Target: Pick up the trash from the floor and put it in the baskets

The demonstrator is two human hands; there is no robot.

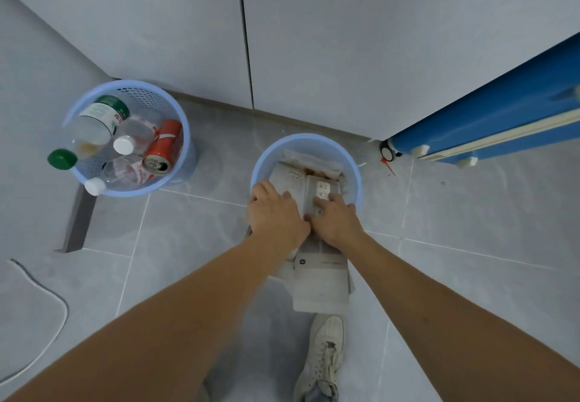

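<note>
Over the near blue basket (354, 163), both hands meet on a bundle of flattened paper packaging (320, 279), which is long and reaches from inside the basket, over its near rim, down toward the person's shoe (326, 342). The left hand (276, 213) lies palm down on the left part of the bundle with its fingers curled over the paper, and the right hand (337, 218) lies just beside it on the right part, its fingers bent on a white printed panel; the two hands touch each other at the thumbs. It seems that each hand grips the paper, though the underside of the fingers is hidden, so how firm the hold is I cannot tell. Inside this basket there is already more crumpled paper (309, 163) with a brown stain, under the far end of the bundle. To the left, well apart, stands the second blue basket (175, 113), with a perforated wall. It holds a large clear bottle with a green cap (91, 131) that sticks out over the rim, two smaller clear bottles with white caps (135, 136), and a red drink can (161, 147) leaning with its open top toward the camera. On the grey tiled floor (188, 244) a white cable (47, 295) curves at the left, and a blue box (489, 119) stands at the right against the pale wall.
</note>
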